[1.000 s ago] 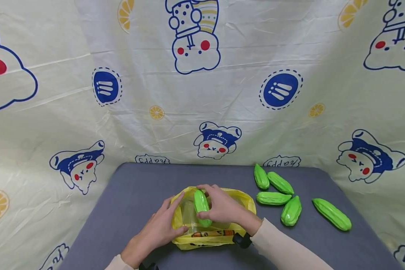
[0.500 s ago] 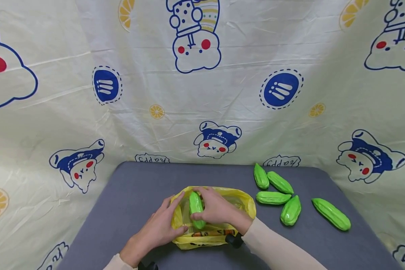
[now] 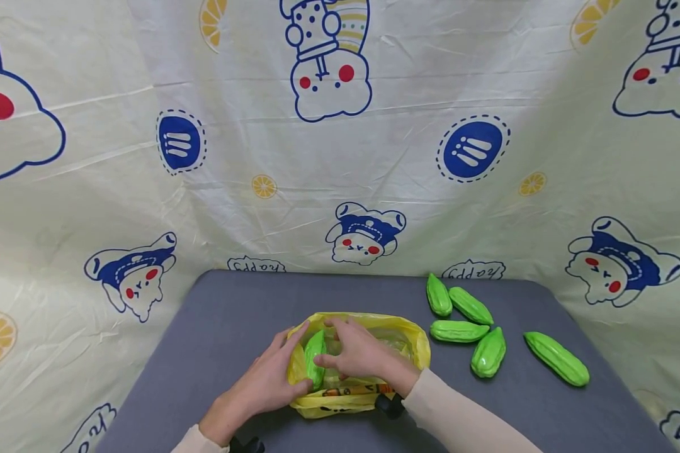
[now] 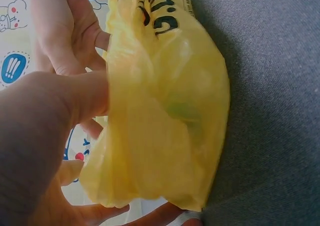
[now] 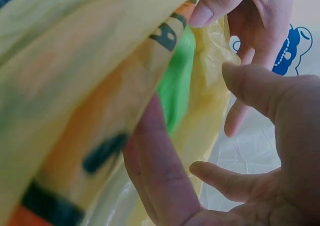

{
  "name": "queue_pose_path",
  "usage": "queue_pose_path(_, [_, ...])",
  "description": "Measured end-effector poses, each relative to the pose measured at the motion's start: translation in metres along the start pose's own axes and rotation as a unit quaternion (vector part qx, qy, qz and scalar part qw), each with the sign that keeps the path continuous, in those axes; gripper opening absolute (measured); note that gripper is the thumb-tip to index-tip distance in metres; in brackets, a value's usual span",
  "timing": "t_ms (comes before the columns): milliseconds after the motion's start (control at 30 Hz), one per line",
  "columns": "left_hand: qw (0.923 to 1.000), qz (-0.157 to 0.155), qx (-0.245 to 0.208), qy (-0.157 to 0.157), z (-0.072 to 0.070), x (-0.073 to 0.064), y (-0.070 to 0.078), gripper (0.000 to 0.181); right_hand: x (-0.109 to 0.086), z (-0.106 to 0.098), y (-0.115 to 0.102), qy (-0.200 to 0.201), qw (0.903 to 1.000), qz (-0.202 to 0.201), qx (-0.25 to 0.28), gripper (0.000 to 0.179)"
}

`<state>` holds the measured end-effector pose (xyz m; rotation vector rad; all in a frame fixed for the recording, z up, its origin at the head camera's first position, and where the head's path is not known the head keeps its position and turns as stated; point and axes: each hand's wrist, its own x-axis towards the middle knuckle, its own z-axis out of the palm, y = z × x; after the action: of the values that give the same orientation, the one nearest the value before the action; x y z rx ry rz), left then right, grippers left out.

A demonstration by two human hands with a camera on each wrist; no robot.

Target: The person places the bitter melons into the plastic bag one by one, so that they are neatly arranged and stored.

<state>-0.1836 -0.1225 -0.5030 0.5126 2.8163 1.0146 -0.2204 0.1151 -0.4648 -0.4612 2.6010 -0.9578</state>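
Observation:
A yellow plastic bag (image 3: 368,397) stands on the table with its mouth facing up. Inside its left part lies a green ridged gourd (image 3: 315,360), tapered at the end. My left hand (image 3: 269,374) has thumb and fingers spread against the bag's left rim, touching the plastic; some fingertips are hidden behind it. Over the mouth is my right hand (image 3: 362,352), fingers spread and partly inside, just right of the gourd. In the right wrist view, the gourd (image 5: 179,80) sits beyond the right fingers (image 5: 165,171), which do not close round it.
On the right of the grey table (image 3: 232,314), several similar gourds lie loose: a group (image 3: 459,331) behind the right forearm and a separate gourd (image 3: 556,358) farther right. A printed cloth (image 3: 374,157) hangs behind the table.
The right hand has carried the gourd leftward and down into the bag and let it go; its fingers have spread. The left hand has stayed at the rim.

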Motion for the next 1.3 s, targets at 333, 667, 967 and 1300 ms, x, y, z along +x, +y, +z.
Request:
queue_pose_path(333, [0.9999, 0.011, 0.002, 0.000, -0.002, -0.001, -0.001, 0.110, -0.012, -0.006, 0.004, 0.050, 0.9973, -0.045, -0.031, 0.066])
queue_pose_path(667, [0.9999, 0.007, 0.008, 0.003, -0.001, 0.000, 0.000, 0.109, -0.032, -0.018, 0.011, 0.117, 0.9880, -0.080, -0.061, 0.050])
queue_pose_path(967, [1.0000, 0.007, 0.005, -0.005, 0.001, -0.002, -0.001, 0.109, -0.044, -0.030, 0.023, 0.146, 0.9830, -0.084, -0.073, 0.036])
queue_pose_path(1300, [0.9998, 0.016, 0.005, -0.005, 0.000, -0.003, -0.003, 0.111, -0.055, -0.047, 0.036, 0.179, 0.9766, -0.071, -0.096, 0.029])
